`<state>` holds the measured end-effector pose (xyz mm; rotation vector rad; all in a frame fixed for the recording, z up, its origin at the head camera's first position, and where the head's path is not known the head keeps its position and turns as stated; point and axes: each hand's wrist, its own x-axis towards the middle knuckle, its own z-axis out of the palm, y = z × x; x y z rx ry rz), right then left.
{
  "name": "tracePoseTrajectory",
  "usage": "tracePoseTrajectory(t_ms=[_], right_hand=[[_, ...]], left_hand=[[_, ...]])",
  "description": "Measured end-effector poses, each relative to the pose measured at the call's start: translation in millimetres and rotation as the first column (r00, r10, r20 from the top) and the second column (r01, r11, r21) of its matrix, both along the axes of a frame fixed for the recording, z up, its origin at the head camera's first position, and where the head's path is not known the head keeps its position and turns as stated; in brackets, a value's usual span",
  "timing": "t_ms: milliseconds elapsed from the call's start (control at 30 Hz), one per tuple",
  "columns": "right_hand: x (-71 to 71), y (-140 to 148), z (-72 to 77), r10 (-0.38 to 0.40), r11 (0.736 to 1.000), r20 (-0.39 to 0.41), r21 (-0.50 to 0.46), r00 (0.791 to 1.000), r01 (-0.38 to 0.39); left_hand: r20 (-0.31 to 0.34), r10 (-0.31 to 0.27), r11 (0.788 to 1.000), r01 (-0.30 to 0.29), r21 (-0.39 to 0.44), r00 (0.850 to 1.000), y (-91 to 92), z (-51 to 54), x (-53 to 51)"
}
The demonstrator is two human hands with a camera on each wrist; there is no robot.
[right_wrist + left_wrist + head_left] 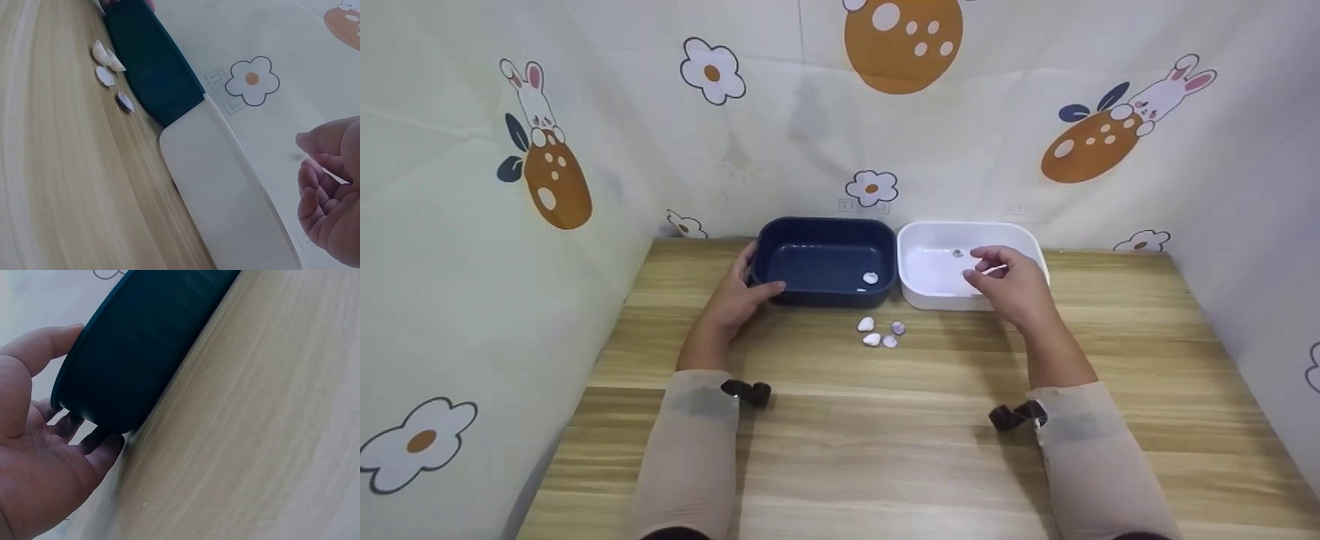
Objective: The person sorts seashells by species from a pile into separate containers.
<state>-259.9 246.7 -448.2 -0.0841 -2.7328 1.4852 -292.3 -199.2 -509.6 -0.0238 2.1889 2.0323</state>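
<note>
A: Where's the left hand [733, 296]?

B: At the left end of the dark blue box [810, 262], grasping it. Thumb over the rim at the front left corner, other fingers round the end wall.

A: Right hand [1024, 291]?

B: Above the white box [937, 301], toward its right side. Grip reads released: fingers loosely bent, thumb and index tips apart.

A: Box layout?

B: Side by side on the wooden table [885, 450], ends touching. Blue left, white right.

A: Shells?

B: One white shell [870, 277] inside the blue box, near the front right corner. One small greyish shell [958, 253] inside the white box, toward the back, just left of the right hand's fingertips. Two plump white shells [866, 324] and two flatter shells [898, 328] on the table, close together in front of the blue box's right end. White pair on the left, flat pair on the right.

A: Surroundings?

B: Pale cloth [780, 150] behind the boxes, printed with flowers and rabbits. Pale sleeves [690, 450] on both arms, a small black camera [1018, 415] at each wrist.
</note>
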Motion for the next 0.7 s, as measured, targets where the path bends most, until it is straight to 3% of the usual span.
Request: tracePoseTrajectory(t_ms=[333, 700], right_hand=[[6.5, -27.6, -8.1, 0.132, 0.991, -0.028, 0.030, 0.991, -0.131], [19.9, -65.3, -25.1, 0.319, 0.948, 0.017, 0.012, 0.948, -0.319]], left_hand=[[0.002, 0.006, 1.000, -0.006, -0.003, 1.000, -1.1, -3.1, -2.7], [0.006, 0.007, 1.000, -0.007, 0.018, 1.000, 0.3, -2.1, -1.2]])
